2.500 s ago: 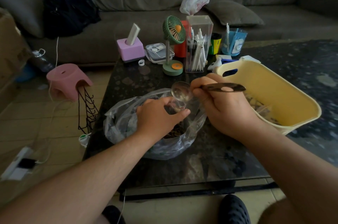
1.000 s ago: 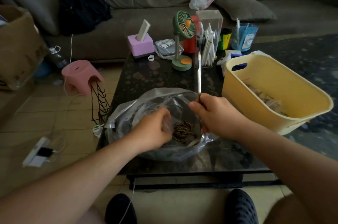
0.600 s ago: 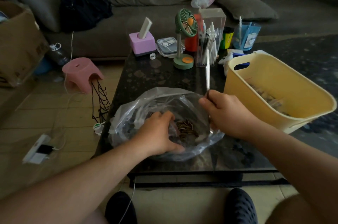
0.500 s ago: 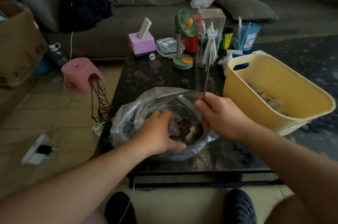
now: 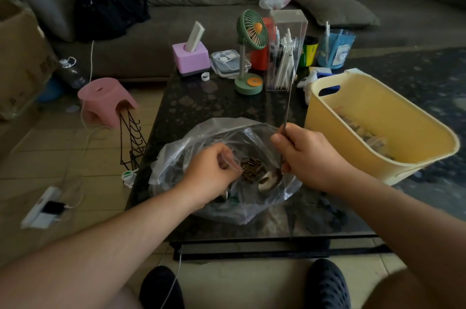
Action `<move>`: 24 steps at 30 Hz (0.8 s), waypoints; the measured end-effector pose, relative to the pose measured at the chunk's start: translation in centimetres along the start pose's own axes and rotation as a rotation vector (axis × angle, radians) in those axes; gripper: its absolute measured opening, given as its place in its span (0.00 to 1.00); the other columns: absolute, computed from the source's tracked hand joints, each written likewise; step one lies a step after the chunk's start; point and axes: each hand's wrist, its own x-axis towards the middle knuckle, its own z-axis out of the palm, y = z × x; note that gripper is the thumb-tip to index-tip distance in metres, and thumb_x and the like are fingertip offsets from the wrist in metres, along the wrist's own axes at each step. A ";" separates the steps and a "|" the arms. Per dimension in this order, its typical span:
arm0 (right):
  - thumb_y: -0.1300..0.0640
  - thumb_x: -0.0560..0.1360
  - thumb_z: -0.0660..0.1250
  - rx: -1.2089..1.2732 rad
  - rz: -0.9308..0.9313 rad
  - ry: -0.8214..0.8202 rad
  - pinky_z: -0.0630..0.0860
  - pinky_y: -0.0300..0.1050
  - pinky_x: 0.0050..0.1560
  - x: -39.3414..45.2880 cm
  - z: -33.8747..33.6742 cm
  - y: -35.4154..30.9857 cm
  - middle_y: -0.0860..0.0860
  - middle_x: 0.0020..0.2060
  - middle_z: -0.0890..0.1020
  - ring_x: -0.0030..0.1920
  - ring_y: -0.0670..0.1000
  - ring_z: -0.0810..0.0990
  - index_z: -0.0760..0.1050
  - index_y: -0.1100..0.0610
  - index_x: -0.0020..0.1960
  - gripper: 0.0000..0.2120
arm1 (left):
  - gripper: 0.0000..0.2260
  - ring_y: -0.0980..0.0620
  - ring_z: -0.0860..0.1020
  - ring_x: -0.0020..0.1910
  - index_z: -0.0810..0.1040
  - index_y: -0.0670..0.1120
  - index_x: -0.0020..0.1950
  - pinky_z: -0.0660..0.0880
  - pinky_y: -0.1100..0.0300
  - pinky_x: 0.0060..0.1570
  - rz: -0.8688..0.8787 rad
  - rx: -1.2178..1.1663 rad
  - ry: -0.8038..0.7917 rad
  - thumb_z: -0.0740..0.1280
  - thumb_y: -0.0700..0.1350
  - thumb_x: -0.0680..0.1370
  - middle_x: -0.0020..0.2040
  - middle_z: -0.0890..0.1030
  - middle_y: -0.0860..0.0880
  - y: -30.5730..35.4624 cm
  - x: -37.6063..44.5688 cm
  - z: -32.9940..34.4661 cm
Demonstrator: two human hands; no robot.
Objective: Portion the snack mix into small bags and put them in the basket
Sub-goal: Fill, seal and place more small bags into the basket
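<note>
My right hand (image 5: 306, 157) has plunged its gripped spoon (image 5: 268, 179) into the seeds (image 5: 249, 166); my left hand (image 5: 210, 175) pinches a small bag (image 5: 230, 161), ready for filling.

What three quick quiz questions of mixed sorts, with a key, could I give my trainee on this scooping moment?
1. True or false: the right hand holds the long metal spoon with its bowl down inside the large clear plastic bag.
2. Multiple choice: the yellow plastic basket stands A) left of the large bag, B) right of it, C) on the sofa.
3. Fill in: the left hand pinches a small clear ____ beside the dark snack mix.

Key: 1 true; 2 B; 3 bag.
</note>
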 end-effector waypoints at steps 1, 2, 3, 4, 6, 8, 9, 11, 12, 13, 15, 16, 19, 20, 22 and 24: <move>0.48 0.86 0.60 0.010 0.014 0.001 0.77 0.35 0.35 0.1 -0.1 0.1 0.49 0.35 0.83 0.34 0.42 0.83 0.74 0.50 0.48 0.11 | 0.08 0.60 0.82 0.46 0.81 0.55 0.50 0.77 0.62 0.47 -0.002 0.007 0.014 0.78 0.45 0.77 0.45 0.85 0.55 0.2 0.1 -0.1; 0.48 0.86 0.60 0.015 0.029 0.003 0.78 0.37 0.36 0.2 -0.2 0.1 0.49 0.36 0.84 0.34 0.43 0.84 0.75 0.50 0.49 0.11 | 0.08 0.59 0.82 0.46 0.80 0.55 0.50 0.78 0.61 0.48 0.003 0.034 0.024 0.77 0.45 0.77 0.45 0.85 0.55 0.3 0.2 -0.2; 0.47 0.86 0.60 0.015 0.041 0.004 0.79 0.39 0.36 0.3 -0.2 0.1 0.50 0.36 0.84 0.34 0.43 0.84 0.75 0.50 0.49 0.11 | 0.08 0.58 0.82 0.47 0.80 0.56 0.50 0.78 0.60 0.49 0.008 0.076 0.022 0.76 0.45 0.78 0.46 0.84 0.55 0.3 0.4 -0.3; 0.47 0.86 0.60 0.017 0.051 0.002 0.79 0.40 0.37 0.3 -0.2 0.2 0.50 0.37 0.84 0.34 0.43 0.84 0.75 0.51 0.50 0.11 | 0.08 0.58 0.82 0.47 0.79 0.56 0.50 0.78 0.59 0.49 0.008 0.121 0.009 0.76 0.46 0.78 0.46 0.84 0.55 0.3 0.4 -0.4; 0.48 0.86 0.60 0.044 0.061 -0.004 0.80 0.39 0.37 0.3 -0.1 0.0 0.51 0.38 0.84 0.35 0.43 0.85 0.75 0.51 0.51 0.10 | 0.09 0.58 0.82 0.48 0.79 0.57 0.51 0.78 0.59 0.49 -0.007 0.180 -0.022 0.76 0.46 0.77 0.47 0.84 0.55 0.3 0.5 -0.5; 0.48 0.86 0.61 0.085 0.059 -0.012 0.81 0.41 0.39 0.2 0.3 -0.2 0.50 0.40 0.84 0.37 0.43 0.85 0.75 0.52 0.51 0.09 | 0.10 0.58 0.82 0.48 0.78 0.58 0.51 0.80 0.58 0.49 -0.034 0.172 -0.040 0.77 0.47 0.77 0.47 0.84 0.55 0.6 0.7 -0.3; 0.49 0.85 0.61 0.094 0.053 -0.014 0.82 0.42 0.41 0.1 0.6 -0.4 0.50 0.40 0.84 0.37 0.44 0.86 0.75 0.52 0.51 0.09 | 0.10 0.58 0.82 0.47 0.78 0.58 0.51 0.80 0.58 0.48 -0.050 0.152 -0.048 0.77 0.47 0.77 0.47 0.84 0.55 0.8 0.8 -0.1; 0.49 0.85 0.61 0.096 0.034 -0.007 0.84 0.47 0.44 0.0 1.0 -0.6 0.51 0.40 0.84 0.37 0.44 0.86 0.75 0.53 0.50 0.09 | 0.10 0.57 0.82 0.46 0.79 0.56 0.50 0.77 0.60 0.43 -0.082 0.085 -0.059 0.78 0.45 0.76 0.46 0.84 0.55 1.4 0.7 0.3; 0.49 0.85 0.61 0.097 0.030 -0.006 0.84 0.48 0.45 0.0 1.1 -0.7 0.51 0.40 0.84 0.37 0.44 0.86 0.75 0.53 0.50 0.10 | 0.10 0.55 0.82 0.45 0.79 0.55 0.49 0.76 0.60 0.42 -0.099 0.046 -0.061 0.78 0.44 0.75 0.45 0.84 0.54 1.5 0.7 0.6; 0.49 0.85 0.61 0.100 0.030 -0.006 0.84 0.50 0.46 0.0 1.2 -0.7 0.51 0.40 0.84 0.37 0.44 0.86 0.75 0.53 0.50 0.10 | 0.10 0.54 0.83 0.45 0.80 0.55 0.49 0.76 0.58 0.42 -0.114 0.015 -0.062 0.79 0.44 0.74 0.45 0.84 0.54 1.6 0.7 0.9; 0.49 0.86 0.61 0.106 0.036 0.003 0.84 0.52 0.47 0.0 1.2 -0.5 0.52 0.40 0.84 0.37 0.44 0.86 0.74 0.54 0.50 0.10 | 0.12 0.52 0.83 0.47 0.80 0.54 0.49 0.79 0.55 0.45 -0.138 -0.029 -0.078 0.79 0.42 0.73 0.45 0.85 0.52 1.6 0.8 1.2; 0.49 0.86 0.61 0.112 0.040 0.009 0.85 0.53 0.47 0.1 1.1 -0.4 0.52 0.40 0.84 0.37 0.44 0.86 0.74 0.53 0.50 0.10 | 0.12 0.51 0.84 0.47 0.80 0.53 0.49 0.80 0.54 0.47 -0.150 -0.047 -0.095 0.79 0.41 0.73 0.45 0.85 0.52 1.6 0.8 1.3; 0.49 0.86 0.60 0.144 0.064 0.021 0.85 0.55 0.49 0.1 0.9 0.1 0.52 0.39 0.85 0.37 0.45 0.86 0.75 0.51 0.51 0.09 | 0.14 0.52 0.84 0.49 0.80 0.54 0.51 0.82 0.53 0.50 -0.149 -0.024 -0.105 0.80 0.42 0.73 0.47 0.85 0.52 1.6 0.9 1.2; 0.49 0.86 0.60 0.149 0.076 0.023 0.85 0.55 0.49 0.2 0.7 0.2 0.51 0.39 0.85 0.37 0.45 0.86 0.75 0.51 0.51 0.09 | 0.13 0.54 0.83 0.48 0.79 0.55 0.52 0.81 0.55 0.48 -0.127 0.019 -0.078 0.79 0.43 0.74 0.47 0.84 0.53 1.5 1.0 1.0; 0.49 0.86 0.60 0.129 0.093 0.026 0.85 0.55 0.49 0.2 0.3 0.4 0.52 0.38 0.86 0.37 0.45 0.86 0.75 0.51 0.51 0.09 | 0.11 0.56 0.81 0.47 0.77 0.57 0.51 0.77 0.60 0.44 -0.053 0.149 0.004 0.76 0.44 0.77 0.47 0.82 0.55 1.5 1.1 0.3; 0.48 0.86 0.59 0.099 0.097 0.019 0.85 0.55 0.49 0.3 -0.2 0.4 0.52 0.37 0.86 0.37 0.46 0.86 0.76 0.51 0.52 0.10 | 0.09 0.56 0.80 0.46 0.75 0.57 0.49 0.74 0.61 0.43 0.025 0.244 0.080 0.74 0.46 0.78 0.46 0.81 0.55 1.5 1.4 -0.5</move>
